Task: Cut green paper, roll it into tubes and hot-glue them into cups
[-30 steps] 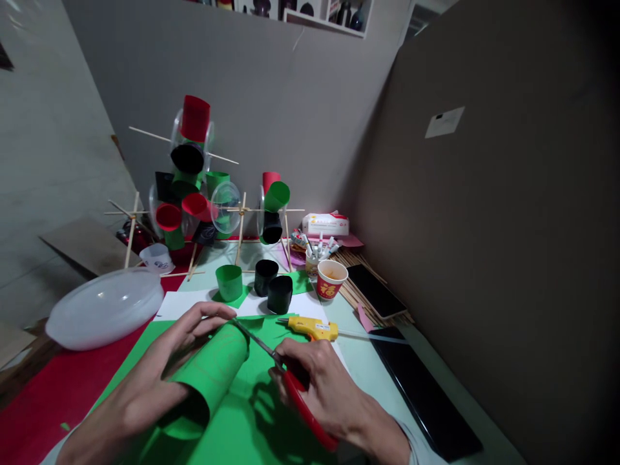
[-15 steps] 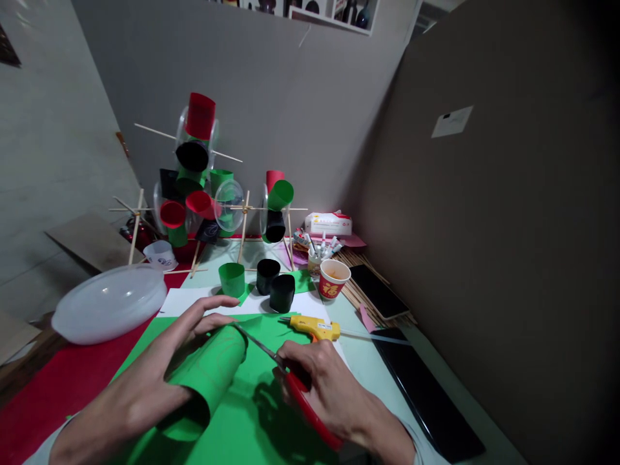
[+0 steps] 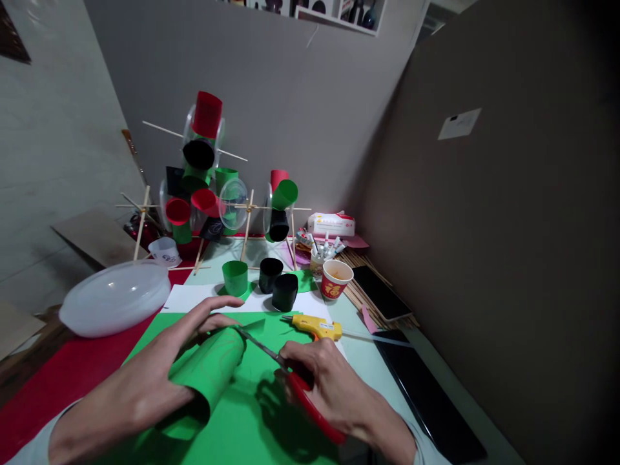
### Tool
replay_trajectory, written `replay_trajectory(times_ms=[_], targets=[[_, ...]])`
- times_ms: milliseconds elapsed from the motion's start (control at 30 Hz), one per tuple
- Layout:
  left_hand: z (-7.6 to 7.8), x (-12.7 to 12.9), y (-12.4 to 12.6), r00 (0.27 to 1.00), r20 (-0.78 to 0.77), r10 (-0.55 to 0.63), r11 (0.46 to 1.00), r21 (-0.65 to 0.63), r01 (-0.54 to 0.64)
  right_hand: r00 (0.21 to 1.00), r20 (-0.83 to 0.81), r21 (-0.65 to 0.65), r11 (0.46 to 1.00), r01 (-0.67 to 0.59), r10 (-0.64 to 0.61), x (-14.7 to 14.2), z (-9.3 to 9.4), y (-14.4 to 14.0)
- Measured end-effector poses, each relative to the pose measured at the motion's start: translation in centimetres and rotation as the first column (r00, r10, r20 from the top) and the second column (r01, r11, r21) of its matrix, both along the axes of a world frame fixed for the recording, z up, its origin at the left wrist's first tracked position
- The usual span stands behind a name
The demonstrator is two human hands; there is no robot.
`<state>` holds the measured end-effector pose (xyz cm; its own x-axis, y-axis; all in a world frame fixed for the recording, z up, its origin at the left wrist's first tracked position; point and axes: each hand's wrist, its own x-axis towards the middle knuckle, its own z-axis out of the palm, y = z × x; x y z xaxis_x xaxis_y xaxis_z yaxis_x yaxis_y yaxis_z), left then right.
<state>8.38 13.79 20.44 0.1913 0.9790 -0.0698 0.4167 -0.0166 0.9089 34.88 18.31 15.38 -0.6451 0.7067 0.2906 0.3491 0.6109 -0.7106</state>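
Note:
My left hand grips a curled piece of green paper, its fingers around the far end and its thumb hidden by the roll. Pencil-like curved lines show faintly on the roll. In my right hand are red-handled scissors, their blades meeting the roll's far edge beside my left fingertips. A thin pointed flap of paper stands up at the blades. Under both hands lies a green sheet. Just beyond my right hand rests a yellow hot glue gun with a clear glue stick in it.
Behind the sheet stand a green paper ring and two black rings. A stick-framed wheel model rises at the back. A red-and-white paper cup, a phone and a black flat object sit right; a translucent bowl left.
The view has shifted slightly, so the background sits a little further right. Both hands keep nearly the same pose, with the scissors still at the roll's edge.

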Motion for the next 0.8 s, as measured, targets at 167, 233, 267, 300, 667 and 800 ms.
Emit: replay_trajectory(times_ms=[167, 233, 267, 300, 667, 800], targets=[[-0.6, -1.1, 0.6, 0.990, -0.005, -0.143, 0.990, -0.011, 0.143, 0.999, 0.042, -0.056, 0.998, 0.027, -0.024, 0.0, 0.1, 0.0], [-0.5, -1.0, 0.6, 0.991, -0.034, -0.133, 0.991, -0.015, 0.133, 0.998, 0.053, -0.061, 0.998, 0.023, -0.020, 0.0, 0.1, -0.1], [-0.4, -0.9, 0.6, 0.991, -0.047, -0.129, 0.992, -0.022, 0.128, 0.998, 0.055, -0.062, 0.998, 0.018, -0.015, 0.0, 0.1, -0.1], [-0.4, -0.7, 0.6, 0.991, -0.056, -0.118, 0.993, -0.029, 0.117, 0.998, 0.056, -0.063, 0.998, 0.014, -0.010, 0.0, 0.1, -0.1], [0.8, 0.2, 0.8, 0.995, -0.048, -0.088, 0.995, -0.059, 0.085, 0.998, 0.062, -0.211, 0.977, -0.015, 0.028, 0.1, 0.1, 0.4], [0.7, -0.6, 0.8, 0.996, -0.003, -0.087, 0.995, -0.058, 0.087, 0.998, 0.030, -0.249, 0.967, -0.053, 0.062, 0.2, 0.3, 0.4]])
